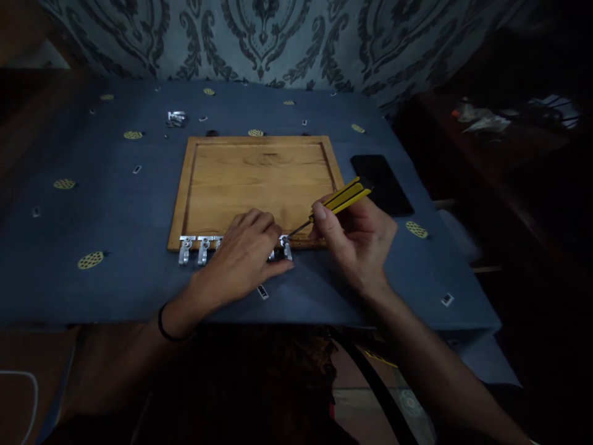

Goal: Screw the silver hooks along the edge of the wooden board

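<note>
A wooden board (259, 179) with a raised rim lies on a blue cloth. Several small metal hooks (193, 247) line its near edge. My right hand (356, 238) is closed round a yellow-and-black screwdriver (340, 198), whose tip meets a metal hook (285, 244) at the right end of the row. My left hand (243, 256) rests over the middle hooks with fingers curled, thumb pressed on the cloth just below that hook. What lies under its fingers is hidden.
A black phone (380, 183) lies right of the board. A small pile of metal pieces (176, 117) sits at the far left of the blue cloth (92, 216). A dark side table (500, 142) with clutter stands at the right. Patterned fabric hangs behind.
</note>
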Demonstrator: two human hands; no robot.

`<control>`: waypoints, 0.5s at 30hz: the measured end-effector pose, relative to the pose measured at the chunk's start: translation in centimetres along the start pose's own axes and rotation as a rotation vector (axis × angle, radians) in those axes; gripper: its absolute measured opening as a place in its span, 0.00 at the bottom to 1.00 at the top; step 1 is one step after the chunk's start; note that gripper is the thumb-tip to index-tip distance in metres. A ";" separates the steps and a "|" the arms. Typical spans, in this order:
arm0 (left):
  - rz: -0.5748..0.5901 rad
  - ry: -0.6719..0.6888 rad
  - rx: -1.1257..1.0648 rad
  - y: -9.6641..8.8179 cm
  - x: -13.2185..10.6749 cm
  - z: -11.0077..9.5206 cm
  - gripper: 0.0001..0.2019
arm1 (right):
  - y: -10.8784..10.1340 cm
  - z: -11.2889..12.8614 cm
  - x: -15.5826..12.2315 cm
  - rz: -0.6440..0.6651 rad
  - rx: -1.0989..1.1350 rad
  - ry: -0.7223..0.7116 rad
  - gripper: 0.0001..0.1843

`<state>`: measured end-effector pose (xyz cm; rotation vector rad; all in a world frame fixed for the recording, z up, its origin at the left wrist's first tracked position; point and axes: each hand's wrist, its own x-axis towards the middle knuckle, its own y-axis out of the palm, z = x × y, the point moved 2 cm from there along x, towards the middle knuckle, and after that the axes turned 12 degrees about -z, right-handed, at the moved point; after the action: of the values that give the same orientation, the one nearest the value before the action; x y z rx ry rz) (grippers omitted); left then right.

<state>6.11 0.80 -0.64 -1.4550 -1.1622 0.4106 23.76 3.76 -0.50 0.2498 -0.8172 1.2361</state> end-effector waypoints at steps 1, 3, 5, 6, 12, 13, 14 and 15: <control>0.002 0.002 0.013 -0.2 0.0 -0.1 0.20 | 0.0 0.0 0.1 0.010 -0.008 -0.005 0.11; -0.018 -0.004 0.032 -1.0 0.0 -0.1 0.20 | 0.0 0.1 0.1 0.019 -0.017 -0.018 0.11; -0.093 -0.034 0.031 -2.4 -0.2 0.0 0.19 | 0.0 0.1 0.1 0.013 -0.008 -0.023 0.11; -0.147 -0.056 0.024 -3.2 -0.3 0.2 0.17 | 0.0 0.1 0.1 0.006 0.002 -0.020 0.10; -0.176 -0.139 -0.046 -5.6 -1.8 2.0 0.12 | -0.2 -0.4 0.0 -0.020 0.028 0.032 0.11; -0.147 -0.153 -0.050 -5.4 -2.1 2.3 0.13 | -0.2 -0.5 -0.1 -0.021 0.030 0.032 0.11; -0.125 -0.164 -0.053 -5.2 -2.3 2.6 0.14 | -0.2 -0.5 -0.1 -0.022 0.031 0.032 0.12; -0.108 -0.174 -0.056 -5.0 -2.5 2.8 0.14 | -0.1 -0.5 -0.2 -0.025 0.030 0.032 0.12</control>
<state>0.70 -0.59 2.21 -1.4184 -1.3943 0.4393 24.08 3.88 -0.92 0.2632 -0.7656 1.2271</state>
